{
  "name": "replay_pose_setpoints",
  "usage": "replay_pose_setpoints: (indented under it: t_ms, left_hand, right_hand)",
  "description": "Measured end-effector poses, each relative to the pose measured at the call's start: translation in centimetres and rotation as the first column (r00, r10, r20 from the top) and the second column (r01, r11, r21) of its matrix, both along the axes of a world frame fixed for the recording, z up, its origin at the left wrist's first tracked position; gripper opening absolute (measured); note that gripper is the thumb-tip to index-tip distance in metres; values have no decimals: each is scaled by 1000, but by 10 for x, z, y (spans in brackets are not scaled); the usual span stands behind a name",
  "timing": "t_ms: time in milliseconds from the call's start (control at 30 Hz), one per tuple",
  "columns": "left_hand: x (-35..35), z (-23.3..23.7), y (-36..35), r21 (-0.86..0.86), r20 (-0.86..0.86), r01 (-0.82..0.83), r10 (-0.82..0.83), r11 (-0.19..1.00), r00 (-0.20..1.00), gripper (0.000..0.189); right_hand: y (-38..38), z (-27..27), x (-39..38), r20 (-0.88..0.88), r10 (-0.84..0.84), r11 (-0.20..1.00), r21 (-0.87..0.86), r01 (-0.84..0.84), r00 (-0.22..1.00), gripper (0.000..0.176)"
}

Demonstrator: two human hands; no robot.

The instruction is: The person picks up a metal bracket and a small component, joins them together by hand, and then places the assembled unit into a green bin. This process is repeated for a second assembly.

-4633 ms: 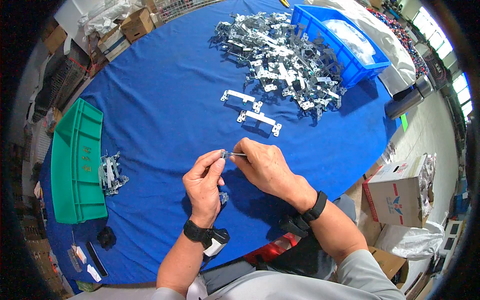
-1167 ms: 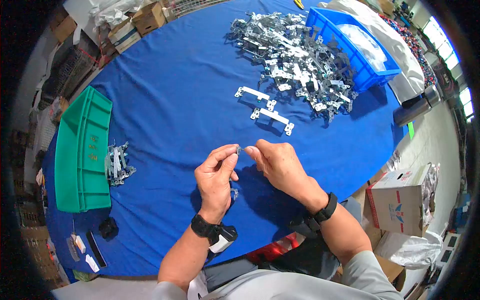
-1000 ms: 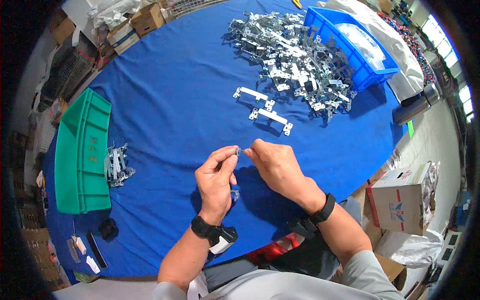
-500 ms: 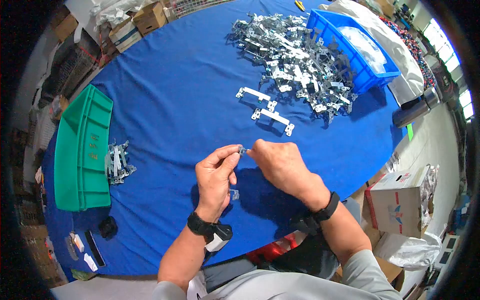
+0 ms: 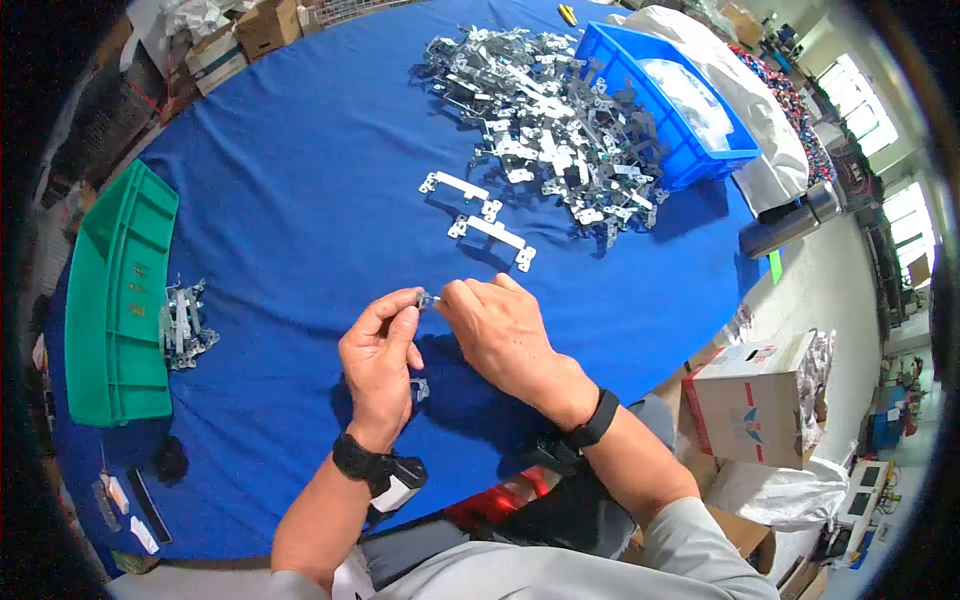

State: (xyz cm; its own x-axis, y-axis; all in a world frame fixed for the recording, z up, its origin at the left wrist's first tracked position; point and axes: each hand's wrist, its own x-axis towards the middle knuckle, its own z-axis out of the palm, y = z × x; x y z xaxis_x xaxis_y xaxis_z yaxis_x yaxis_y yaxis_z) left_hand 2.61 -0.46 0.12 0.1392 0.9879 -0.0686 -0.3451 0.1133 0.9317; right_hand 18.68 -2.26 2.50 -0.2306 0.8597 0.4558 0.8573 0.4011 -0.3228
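Observation:
My left hand (image 5: 378, 365) is closed around a metal bracket (image 5: 421, 388), whose lower end shows below the fingers and upper end between thumb and forefinger. At that upper end, the fingers of my right hand (image 5: 510, 345) are pinched together. Something tiny and pale shows at their tips, too small to name. Beyond my hands, two loose brackets lie side by side: the farther bracket (image 5: 460, 187) and the nearer bracket (image 5: 497, 232). A big heap of similar brackets (image 5: 550, 130) spreads farther back.
A blue crate (image 5: 740, 157) holding a clear plastic bag stands behind the heap. To the left is a green crate (image 5: 95, 345) beside a small bracket pile (image 5: 185, 325). A metal flask (image 5: 785, 225) lies near the right edge; a cardboard box (image 5: 745, 405) stands below.
The head view has turned right, so the whole scene sits farther left. Both hands keep together at the bracket's upper end, and the right hand has rolled slightly.

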Motion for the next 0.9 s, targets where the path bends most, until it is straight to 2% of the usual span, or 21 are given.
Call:
replay_pose_setpoints:
  t_ms: [67,133,267,300,333,400,433,467,533,567,600,667,700,733,800,833,900]
  left_hand:
    - [5,1,-3,18,-3,-16,16,1000,1000,18]
    - [4,2,-2,56,-77,-19,23,998,997,18]
    - [-3,3,2,-100,-106,-30,20,995,994,17]
    - [-3,4,2,-117,-99,-46,34,992,995,18]
    - [-2,6,1,-132,-101,-40,27,990,995,18]
    - [0,8,1,-51,-110,-60,54,997,992,18]
    - [-1,5,2,-27,-108,-61,57,998,992,17]
    - [-2,4,0,-33,-113,-60,56,998,992,17]
    - [-5,8,5,18,-136,-26,29,999,990,17]
    - [-5,10,3,13,-172,-22,24,1000,985,18]
    - [-5,9,3,-8,-178,-19,17,1000,984,19]
    - [-3,9,3,-85,-130,-10,-1,996,991,19]
    - [-2,9,3,-80,-101,-22,14,997,995,18]
    - [-1,10,4,-60,-94,-16,11,998,995,18]
    - [-3,10,4,-138,-56,-4,-4,990,998,16]
    - [-4,9,3,-158,-62,-9,-1,987,998,15]
    - [-4,6,3,-126,-65,-20,11,992,998,15]
  right_hand:
    - [-2,0,-1,-29,-22,1000,-18,21,999,10]
    - [0,0,-1,-57,-14,1000,-15,13,998,10]
    - [4,-3,-1,48,62,994,83,-65,997,8]
    - [6,-6,-1,1,70,993,97,-69,998,10]
    - [5,-7,-1,-1,64,995,82,-64,998,10]
    - [2,-6,-2,-29,-8,1000,-16,8,1000,14]
    - [1,-3,-4,-143,-17,1000,-1,17,990,18]
    - [0,-3,-3,-147,-19,1000,-7,18,989,18]
    - [4,0,2,-381,-19,989,-146,-40,924,24]
    - [3,3,2,-400,-29,987,-159,-38,916,24]
    - [2,3,0,-395,-15,991,-129,-39,919,24]
    - [0,-4,-1,-244,-77,989,-141,43,967,22]
    - [1,-5,0,-140,14,999,-27,-18,990,19]
    - [2,-6,2,-133,12,1000,-7,-13,991,19]
    - [3,0,3,-17,85,994,65,-83,996,14]
    - [2,2,2,55,63,994,80,-67,996,12]
    - [1,-1,-2,65,53,996,74,-58,996,12]
